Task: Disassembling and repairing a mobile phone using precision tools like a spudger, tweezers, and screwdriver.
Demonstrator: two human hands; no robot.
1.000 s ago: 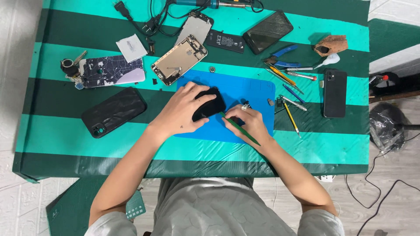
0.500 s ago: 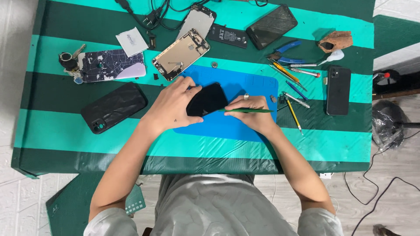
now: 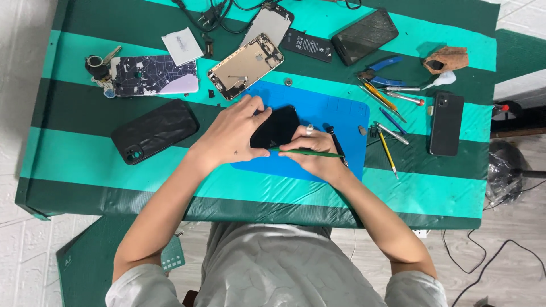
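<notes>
Now, left hand: closed over the black phone, pinning it on the blue mat.
Right hand: pinching a thin green pry tool at the phone's lower edge.
Advice: probably keep the tool shallow, slide slowly, hold the phone flat.

A dark phone screen lies on the blue mat near the table's front edge. Another dark screen lies tilted at the back edge. A small white paper label sits toward the back left corner.
</notes>
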